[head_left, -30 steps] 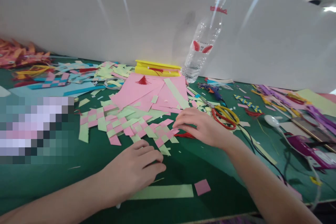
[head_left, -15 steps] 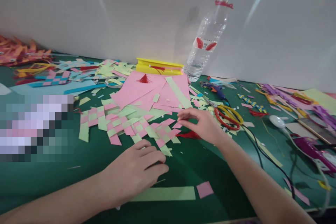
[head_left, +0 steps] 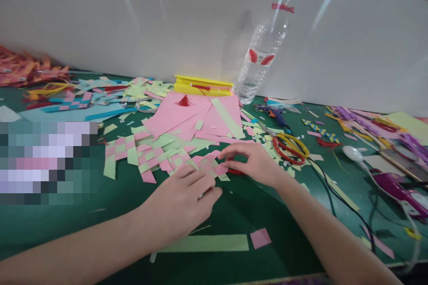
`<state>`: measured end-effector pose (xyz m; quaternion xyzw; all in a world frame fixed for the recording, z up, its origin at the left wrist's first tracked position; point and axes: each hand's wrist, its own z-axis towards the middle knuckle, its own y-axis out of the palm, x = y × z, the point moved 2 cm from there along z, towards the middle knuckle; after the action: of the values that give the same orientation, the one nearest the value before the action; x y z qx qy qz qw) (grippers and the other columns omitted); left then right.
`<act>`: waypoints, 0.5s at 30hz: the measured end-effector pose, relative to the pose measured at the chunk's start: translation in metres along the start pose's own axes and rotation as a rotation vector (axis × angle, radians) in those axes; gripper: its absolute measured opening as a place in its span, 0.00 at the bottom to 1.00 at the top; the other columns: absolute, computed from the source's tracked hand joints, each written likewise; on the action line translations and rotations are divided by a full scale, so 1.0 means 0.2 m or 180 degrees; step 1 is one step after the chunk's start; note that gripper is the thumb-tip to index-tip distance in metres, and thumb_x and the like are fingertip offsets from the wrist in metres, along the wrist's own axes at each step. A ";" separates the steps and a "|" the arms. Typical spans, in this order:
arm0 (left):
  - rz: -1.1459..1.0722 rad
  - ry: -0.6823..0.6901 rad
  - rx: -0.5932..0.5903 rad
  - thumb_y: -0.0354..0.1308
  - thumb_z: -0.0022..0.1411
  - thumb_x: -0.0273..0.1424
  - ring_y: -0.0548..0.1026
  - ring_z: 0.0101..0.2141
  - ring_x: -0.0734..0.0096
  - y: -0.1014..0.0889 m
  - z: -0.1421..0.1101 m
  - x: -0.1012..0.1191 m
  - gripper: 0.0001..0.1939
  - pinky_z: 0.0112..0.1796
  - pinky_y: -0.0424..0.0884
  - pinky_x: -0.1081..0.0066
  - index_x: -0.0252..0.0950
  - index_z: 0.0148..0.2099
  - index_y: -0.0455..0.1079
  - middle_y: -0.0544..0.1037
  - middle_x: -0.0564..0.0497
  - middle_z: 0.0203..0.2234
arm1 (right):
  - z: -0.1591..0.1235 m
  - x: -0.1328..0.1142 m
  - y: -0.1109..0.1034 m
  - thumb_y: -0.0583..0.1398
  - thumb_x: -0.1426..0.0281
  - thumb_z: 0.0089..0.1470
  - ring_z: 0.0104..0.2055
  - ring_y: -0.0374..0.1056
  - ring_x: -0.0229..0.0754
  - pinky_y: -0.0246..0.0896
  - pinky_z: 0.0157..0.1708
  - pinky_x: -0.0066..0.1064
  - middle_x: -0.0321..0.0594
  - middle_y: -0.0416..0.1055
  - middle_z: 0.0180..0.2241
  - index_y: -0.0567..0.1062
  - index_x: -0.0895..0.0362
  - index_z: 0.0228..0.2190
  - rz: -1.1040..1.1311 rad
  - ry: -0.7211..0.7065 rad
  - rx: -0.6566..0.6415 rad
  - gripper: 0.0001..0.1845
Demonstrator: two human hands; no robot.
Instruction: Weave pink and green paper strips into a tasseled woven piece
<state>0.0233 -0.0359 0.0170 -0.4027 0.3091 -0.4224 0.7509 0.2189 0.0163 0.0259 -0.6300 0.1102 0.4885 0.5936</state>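
Right hand [head_left: 252, 164], bare: thumb and forefinger are curving toward each other with only a narrow gap, on the near right side of the pink paper sheets [head_left: 187, 118]; whether they are pinching paper, I cannot tell
Left hand [head_left: 190, 196], bare: fingers are curling loosely downward, farther out on the near side of the sheets; what they are gripping, if anything, I cannot tell
Woven pink-and-green paper strips [head_left: 169, 156]: lying just on the near side of the sheets and extending to their left, the right end sitting at the right fingertips, the near edge being partly covered by the left hand
Pale green strip [head_left: 209, 243] and pink paper square [head_left: 261, 238]: lying well to the near side of the sheets
Red tassel [head_left: 184, 101]: resting on the sheets
Scissors [head_left: 279, 136], red and yellow handles: lying right of the sheets
Blue glue gun [head_left: 277, 116]: lying right of the sheets
Yellow folded piece [head_left: 187, 88]: standing along their far edge
Clear plastic bottle [head_left: 259, 60]: standing behind their far right corner
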 end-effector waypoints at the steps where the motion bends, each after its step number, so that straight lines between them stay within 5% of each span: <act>1: 0.0023 -0.0031 -0.0010 0.46 0.66 0.23 0.71 0.32 0.66 0.00 0.01 -0.01 0.11 0.35 0.64 0.65 0.34 0.41 0.71 0.74 0.49 0.31 | 0.00 0.00 0.00 0.62 0.69 0.54 0.35 0.73 0.38 0.69 0.36 0.31 0.37 0.78 0.35 0.78 0.53 0.37 -0.0010 0.0012 0.0008 0.08; 15: 0.0019 -0.0449 -0.0109 0.43 0.69 0.26 0.71 0.38 0.62 0.10 0.01 -0.05 0.15 0.40 0.61 0.61 0.35 0.46 0.71 0.74 0.47 0.36 | 0.01 0.01 0.03 0.61 0.69 0.56 0.37 0.70 0.38 0.64 0.38 0.31 0.36 0.76 0.35 0.78 0.52 0.38 -0.0447 -0.0024 0.0007 0.07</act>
<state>0.0270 -0.0194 0.0015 -0.4434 0.2639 -0.3854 0.7650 0.2152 0.0171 0.0210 -0.6337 0.0640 0.4479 0.6275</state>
